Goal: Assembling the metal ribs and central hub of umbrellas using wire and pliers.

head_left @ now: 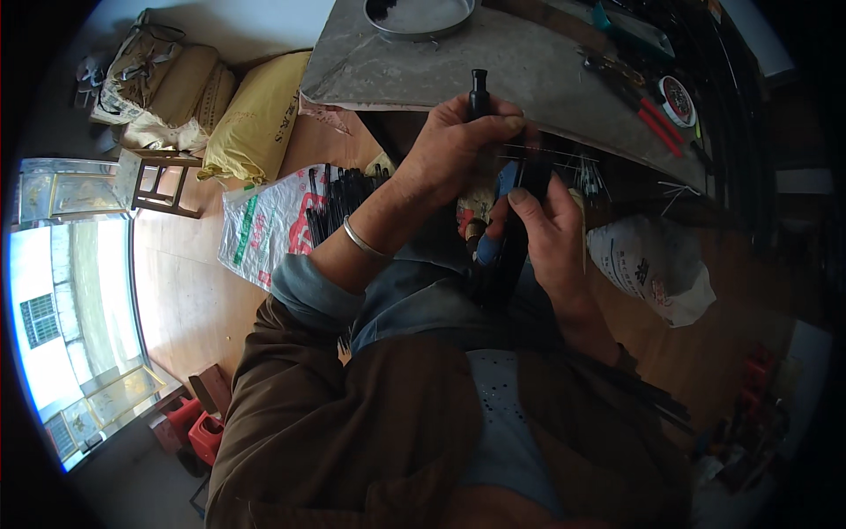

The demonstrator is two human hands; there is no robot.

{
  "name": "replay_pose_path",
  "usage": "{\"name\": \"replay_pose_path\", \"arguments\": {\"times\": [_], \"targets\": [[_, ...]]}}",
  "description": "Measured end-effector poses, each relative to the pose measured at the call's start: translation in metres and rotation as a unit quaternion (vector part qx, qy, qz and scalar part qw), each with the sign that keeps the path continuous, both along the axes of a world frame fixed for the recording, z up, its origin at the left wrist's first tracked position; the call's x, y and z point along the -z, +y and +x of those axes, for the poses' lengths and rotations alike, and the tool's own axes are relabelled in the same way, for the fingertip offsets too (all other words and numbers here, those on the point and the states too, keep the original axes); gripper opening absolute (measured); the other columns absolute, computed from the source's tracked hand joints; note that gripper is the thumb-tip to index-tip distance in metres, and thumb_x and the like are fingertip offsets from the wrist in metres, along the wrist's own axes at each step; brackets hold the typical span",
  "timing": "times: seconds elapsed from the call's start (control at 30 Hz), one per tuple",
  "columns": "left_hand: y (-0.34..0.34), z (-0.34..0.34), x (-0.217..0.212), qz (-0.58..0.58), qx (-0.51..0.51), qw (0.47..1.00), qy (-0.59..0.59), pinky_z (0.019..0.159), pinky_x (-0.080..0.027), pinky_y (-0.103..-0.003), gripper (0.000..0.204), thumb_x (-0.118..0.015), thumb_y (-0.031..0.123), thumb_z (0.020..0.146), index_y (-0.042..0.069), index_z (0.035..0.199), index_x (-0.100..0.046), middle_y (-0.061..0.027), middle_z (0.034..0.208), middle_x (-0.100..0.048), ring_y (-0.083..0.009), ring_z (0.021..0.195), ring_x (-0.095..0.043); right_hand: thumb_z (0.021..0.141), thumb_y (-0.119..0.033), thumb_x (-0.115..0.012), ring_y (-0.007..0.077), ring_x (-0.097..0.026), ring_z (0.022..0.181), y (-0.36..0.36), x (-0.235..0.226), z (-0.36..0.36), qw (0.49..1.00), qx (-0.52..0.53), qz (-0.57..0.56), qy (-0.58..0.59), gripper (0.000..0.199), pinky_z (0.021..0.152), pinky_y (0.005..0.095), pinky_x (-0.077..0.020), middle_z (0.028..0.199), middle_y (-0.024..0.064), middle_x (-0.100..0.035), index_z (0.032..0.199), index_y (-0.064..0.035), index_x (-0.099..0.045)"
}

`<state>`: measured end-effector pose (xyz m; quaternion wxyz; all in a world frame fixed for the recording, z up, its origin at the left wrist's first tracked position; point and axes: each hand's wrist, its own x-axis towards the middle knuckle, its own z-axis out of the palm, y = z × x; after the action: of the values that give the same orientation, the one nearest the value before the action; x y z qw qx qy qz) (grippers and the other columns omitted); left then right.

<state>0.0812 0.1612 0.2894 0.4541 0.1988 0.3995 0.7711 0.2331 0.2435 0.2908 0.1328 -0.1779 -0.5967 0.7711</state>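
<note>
- Two hands up close together, just under the counter [493, 62] edge, both busy on one job.
- Left hand [449, 145]: fingers wrapped tight round a black handle [478, 88]; its knobbed top sticks out above the fist, pointing away from the body.
- Right hand [546, 234]: closed on a bundle of thin black rods [515, 256], thumb pressed along them; bundle runs down past the wrist toward the lap.
- Something blue [504, 181] sits between the hands; can't tell what it is.
- Step, as I read it: mid-assembly, fitting handle end to rods. Joint itself is hidden by the fingers.
- Next move likely needs: keep the handle in line with the rods, push or twist straight, grip on the bundle firm so the thin rods don't splay.
- Left of left hand: open sack of more black sticks [339, 198].
- Beyond right hand, on counter: red-handled pliers [648, 110], tape roll [677, 99].
- Right of right hand: white bag [652, 264].
</note>
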Motion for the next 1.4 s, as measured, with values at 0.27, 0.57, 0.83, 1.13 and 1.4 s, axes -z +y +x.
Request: {"name": "replay_pose_path", "arguments": {"times": [0.27,0.57,0.83,1.13,1.4], "targets": [[-0.005,0.007,-0.01,-0.114,-0.056,0.991,0.051,0.073,-0.052,-0.027,0.037,-0.06,0.022,0.093,-0.005,0.117,-0.055,-0.0109,0.091,-0.066,-0.015,0.08,-0.063,0.095,-0.016,-0.056,0.0115,-0.061,0.062,0.005,0.007,0.005,0.998,0.042,-0.04,0.02,0.016,0.057,0.0237,-0.0503,0.076,0.0063,-0.063,0.1,-0.0014,-0.055],[-0.011,0.036,-0.009,-0.178,-0.035,0.977,0.115,0.057,-0.044,-0.02,0.027,-0.069,0.01,0.085,-0.002,0.108,-0.061,-0.0012,0.073,-0.061,-0.0062,0.063,-0.055,0.095,-0.015,-0.056,0.0097,-0.059,0.061,0.004,0.013,0.003,0.996,0.033,-0.059,0.065,0.014,0.055,0.0219,-0.0478,0.079,0.0048,-0.062,0.1,-0.0019,-0.056],[-0.009,0.036,-0.009,-0.146,-0.048,0.986,0.057,0.061,-0.044,-0.021,0.021,-0.068,0.007,0.082,0.0,0.101,-0.062,-0.0006,0.075,-0.061,-0.0066,0.066,-0.055,0.091,-0.019,-0.064,0.005,-0.055,0.065,0.012,0.021,0.005,0.994,0.041,0.091,0.034,0.021,0.057,0.0213,-0.044,0.076,0.0003,-0.063,0.1,-0.0001,-0.063],[-0.008,0.039,-0.001,-0.099,-0.043,0.994,-0.024,0.062,-0.045,-0.023,0.025,-0.067,0.007,0.083,0.002,0.106,-0.06,-0.0004,0.076,-0.058,-0.0083,0.066,-0.054,0.09,-0.023,-0.066,0.0049,-0.057,0.074,0.027,0.015,0.009,0.998,-0.057,0.023,-0.013,0.022,0.065,0.0225,-0.0449,0.079,-0.0006,-0.064,0.094,-0.0014,-0.068],[-0.009,0.04,-0.001,-0.054,-0.009,0.998,-0.03,0.06,-0.047,-0.024,0.026,-0.065,0.004,0.084,0.001,0.109,-0.059,-0.0023,0.076,-0.059,-0.0093,0.063,-0.054,0.09,-0.025,-0.062,0.0104,-0.06,0.072,0.038,0.027,0.009,0.989,-0.108,-0.065,-0.07,0.025,0.067,0.0246,-0.0468,0.078,0.0029,-0.065,0.095,-0.0004,-0.066]]}}
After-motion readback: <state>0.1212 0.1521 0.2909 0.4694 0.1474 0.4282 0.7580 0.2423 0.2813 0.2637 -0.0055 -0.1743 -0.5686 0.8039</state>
